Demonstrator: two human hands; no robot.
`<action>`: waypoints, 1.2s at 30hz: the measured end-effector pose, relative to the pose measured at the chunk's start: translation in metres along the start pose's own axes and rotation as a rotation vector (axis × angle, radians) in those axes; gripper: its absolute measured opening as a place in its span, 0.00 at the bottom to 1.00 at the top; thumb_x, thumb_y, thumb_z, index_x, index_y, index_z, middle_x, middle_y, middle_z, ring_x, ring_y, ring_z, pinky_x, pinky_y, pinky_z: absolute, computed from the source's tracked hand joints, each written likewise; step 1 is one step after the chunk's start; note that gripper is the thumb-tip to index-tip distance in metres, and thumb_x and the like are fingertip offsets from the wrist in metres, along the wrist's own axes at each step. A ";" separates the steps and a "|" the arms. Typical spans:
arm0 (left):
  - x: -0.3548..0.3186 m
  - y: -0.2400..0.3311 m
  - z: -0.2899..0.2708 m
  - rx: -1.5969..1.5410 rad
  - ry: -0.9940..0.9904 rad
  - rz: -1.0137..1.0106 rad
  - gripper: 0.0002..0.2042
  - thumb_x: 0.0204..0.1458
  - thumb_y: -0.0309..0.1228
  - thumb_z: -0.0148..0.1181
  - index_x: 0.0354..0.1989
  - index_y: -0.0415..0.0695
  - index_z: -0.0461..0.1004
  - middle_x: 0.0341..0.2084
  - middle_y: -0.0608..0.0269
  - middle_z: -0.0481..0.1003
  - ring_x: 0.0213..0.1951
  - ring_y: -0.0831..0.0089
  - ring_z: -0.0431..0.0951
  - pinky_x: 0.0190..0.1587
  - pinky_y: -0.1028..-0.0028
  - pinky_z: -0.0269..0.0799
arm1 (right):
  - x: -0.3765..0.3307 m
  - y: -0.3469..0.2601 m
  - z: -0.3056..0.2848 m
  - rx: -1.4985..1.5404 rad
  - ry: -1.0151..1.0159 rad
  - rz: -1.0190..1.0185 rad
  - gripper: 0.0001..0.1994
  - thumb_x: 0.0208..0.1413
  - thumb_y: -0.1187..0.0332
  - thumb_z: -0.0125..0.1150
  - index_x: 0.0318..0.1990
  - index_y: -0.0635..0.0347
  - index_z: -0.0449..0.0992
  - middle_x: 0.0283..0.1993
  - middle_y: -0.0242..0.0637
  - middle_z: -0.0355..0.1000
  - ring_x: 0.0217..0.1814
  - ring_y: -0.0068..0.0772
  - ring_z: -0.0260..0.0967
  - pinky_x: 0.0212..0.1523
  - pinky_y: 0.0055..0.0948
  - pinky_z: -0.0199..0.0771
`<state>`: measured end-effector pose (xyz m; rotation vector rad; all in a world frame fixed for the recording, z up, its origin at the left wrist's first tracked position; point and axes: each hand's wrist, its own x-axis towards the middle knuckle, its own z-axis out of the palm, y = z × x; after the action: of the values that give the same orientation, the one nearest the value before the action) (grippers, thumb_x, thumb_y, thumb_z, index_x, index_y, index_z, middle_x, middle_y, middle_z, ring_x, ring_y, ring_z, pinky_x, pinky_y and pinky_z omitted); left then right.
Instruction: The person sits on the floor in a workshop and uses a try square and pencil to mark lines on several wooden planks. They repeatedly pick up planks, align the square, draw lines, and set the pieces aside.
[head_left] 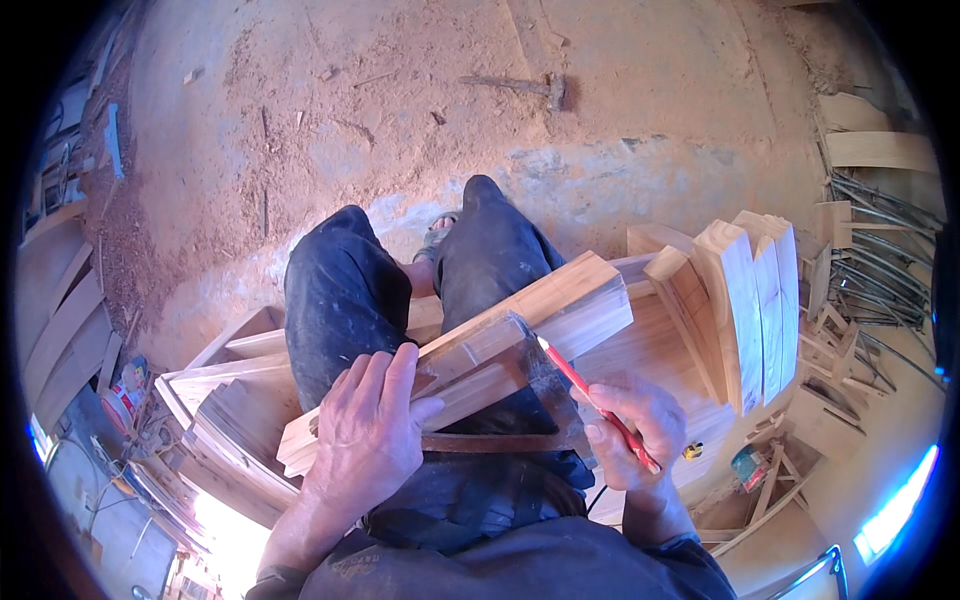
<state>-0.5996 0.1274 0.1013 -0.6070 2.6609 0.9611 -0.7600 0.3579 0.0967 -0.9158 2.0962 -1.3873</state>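
A pale, squared wooden beam (575, 298) lies slanting across my lap, its far end up to the right. My left hand (372, 420) is closed over its nearer left part, fingers across the wood and thumb pointing right. In my right hand (640, 428) is a red pencil (577, 380), gripped between thumb and fingers, its tip pointing up-left toward the beam. Between my hands, a worn metal carpenter's square (550, 385) rests against the beam, with a rusty brown arm below it. Whether my left hand also touches the square is hidden.
Several curved wooden pieces (738, 310) stand to the right, beside a broad wooden surface (650, 365). More cut wood (235, 425) lies to the left. A hammer (545, 90) is on the dusty floor ahead. Metal rods (880, 270) are piled at the far right.
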 end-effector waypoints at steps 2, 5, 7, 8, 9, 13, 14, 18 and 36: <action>0.001 0.001 0.000 -0.005 -0.006 -0.009 0.28 0.49 0.26 0.74 0.57 0.32 0.70 0.40 0.45 0.76 0.42 0.51 0.79 0.43 0.56 0.77 | 0.005 -0.003 0.000 -0.014 -0.003 0.021 0.15 0.51 0.78 0.69 0.48 0.64 0.80 0.39 0.47 0.83 0.37 0.43 0.83 0.38 0.34 0.81; 0.001 0.002 -0.001 -0.008 -0.004 -0.013 0.27 0.49 0.25 0.73 0.57 0.32 0.70 0.39 0.45 0.76 0.42 0.51 0.79 0.43 0.56 0.77 | 0.008 -0.002 -0.003 -0.035 -0.036 0.025 0.15 0.49 0.79 0.70 0.47 0.64 0.81 0.38 0.47 0.82 0.36 0.43 0.82 0.38 0.34 0.81; 0.001 0.003 0.000 -0.011 0.005 -0.009 0.27 0.49 0.25 0.73 0.57 0.32 0.70 0.39 0.45 0.76 0.42 0.51 0.79 0.43 0.56 0.77 | 0.004 -0.006 -0.007 -0.067 -0.042 0.032 0.13 0.51 0.76 0.67 0.46 0.64 0.80 0.37 0.48 0.82 0.36 0.43 0.82 0.38 0.33 0.81; 0.001 0.003 0.000 -0.010 0.008 -0.008 0.27 0.48 0.25 0.74 0.57 0.32 0.70 0.39 0.45 0.76 0.42 0.51 0.79 0.43 0.56 0.77 | 0.003 -0.008 -0.009 -0.082 -0.046 0.035 0.12 0.53 0.75 0.66 0.46 0.64 0.80 0.37 0.49 0.82 0.35 0.43 0.82 0.39 0.33 0.81; 0.001 0.002 0.000 -0.010 0.011 -0.006 0.27 0.48 0.25 0.74 0.57 0.32 0.70 0.39 0.45 0.76 0.42 0.50 0.79 0.43 0.56 0.77 | 0.004 -0.009 -0.009 -0.081 -0.044 0.020 0.12 0.52 0.76 0.65 0.45 0.64 0.80 0.37 0.48 0.82 0.35 0.43 0.82 0.39 0.34 0.81; 0.002 0.004 0.001 -0.012 0.020 0.003 0.27 0.47 0.25 0.74 0.56 0.32 0.70 0.39 0.44 0.76 0.42 0.50 0.79 0.44 0.55 0.77 | 0.006 -0.008 -0.007 -0.080 -0.022 -0.018 0.10 0.52 0.76 0.65 0.43 0.66 0.80 0.35 0.47 0.82 0.35 0.43 0.82 0.39 0.36 0.82; 0.002 0.004 0.001 -0.013 0.018 0.004 0.27 0.47 0.25 0.74 0.56 0.32 0.70 0.39 0.44 0.76 0.42 0.50 0.79 0.44 0.55 0.77 | 0.006 -0.007 -0.006 -0.079 -0.015 -0.024 0.10 0.53 0.76 0.65 0.43 0.66 0.80 0.35 0.47 0.82 0.35 0.43 0.82 0.40 0.36 0.82; 0.002 0.006 0.001 -0.007 0.012 0.003 0.28 0.47 0.24 0.75 0.56 0.32 0.70 0.39 0.44 0.76 0.42 0.49 0.79 0.44 0.55 0.77 | 0.004 -0.012 -0.010 -0.059 0.042 0.008 0.09 0.55 0.76 0.64 0.43 0.64 0.79 0.34 0.46 0.82 0.33 0.40 0.80 0.38 0.33 0.80; 0.007 0.009 0.001 0.010 -0.023 0.000 0.27 0.48 0.24 0.74 0.56 0.31 0.70 0.39 0.43 0.76 0.42 0.49 0.80 0.43 0.56 0.77 | 0.003 -0.011 -0.018 -0.104 -0.014 0.080 0.16 0.53 0.75 0.72 0.50 0.63 0.82 0.43 0.49 0.82 0.38 0.44 0.82 0.39 0.34 0.81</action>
<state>-0.6097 0.1326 0.1029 -0.5904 2.6439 0.9485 -0.7716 0.3636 0.1140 -0.8687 2.1867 -1.2387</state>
